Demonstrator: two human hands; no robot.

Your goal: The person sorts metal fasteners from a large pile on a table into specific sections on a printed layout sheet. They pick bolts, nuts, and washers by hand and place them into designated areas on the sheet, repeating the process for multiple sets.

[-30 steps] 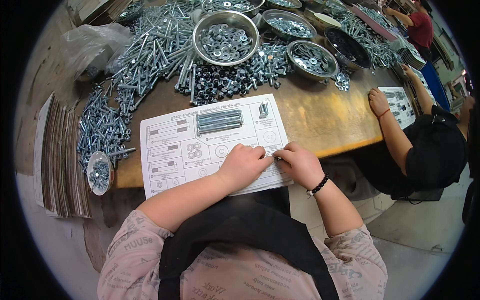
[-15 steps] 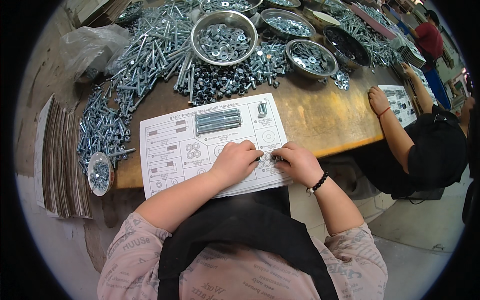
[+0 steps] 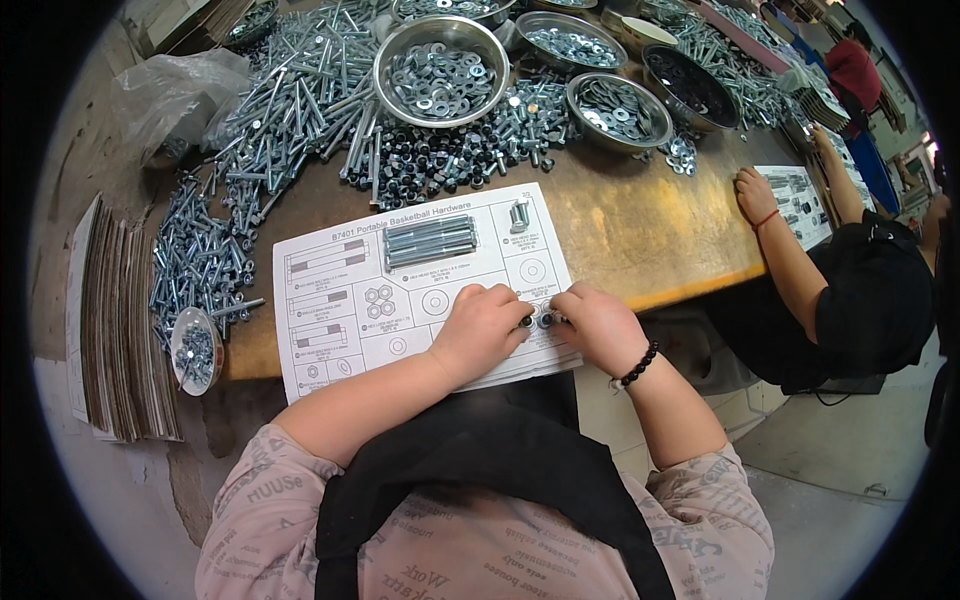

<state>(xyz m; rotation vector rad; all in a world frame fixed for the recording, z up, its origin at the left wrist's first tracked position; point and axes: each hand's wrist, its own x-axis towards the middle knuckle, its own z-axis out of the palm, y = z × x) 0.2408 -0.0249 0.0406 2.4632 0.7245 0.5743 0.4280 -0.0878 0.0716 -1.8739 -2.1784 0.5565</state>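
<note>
A white sheet (image 3: pixel 350 280) printed with hardware outlines lies before me at the table's front edge. Over its lower right part, my left hand (image 3: pixel 485 325) has its fingers bent and closed around a small dark-centred nut (image 3: pixel 527 321). Just beside it, my right hand (image 3: pixel 602 328) pinches another such nut (image 3: pixel 547 320). Both nuts are at the printed nut outlines, partly hidden by the fingertips. Long hex bolts (image 3: pixel 430 243) lie side by side at the top of the sheet. Short bolts (image 3: pixel 519 216) rest in its upper right box.
Beyond the sheet spreads a heap of loose bolts (image 3: pixel 290 110) and dark-centred nuts (image 3: pixel 430 165). Metal bowls of washers (image 3: pixel 440 120) stand behind. A small dish (image 3: pixel 190 375) sits at the left edge, near stacked cardboard (image 3: pixel 125 330). Another person's arm (image 3: pixel 780 240) is at the right.
The sheet sits slightly further left in view. My hands have stayed over the same boxes, with the fingertips a little parted so that both nuts show more.
</note>
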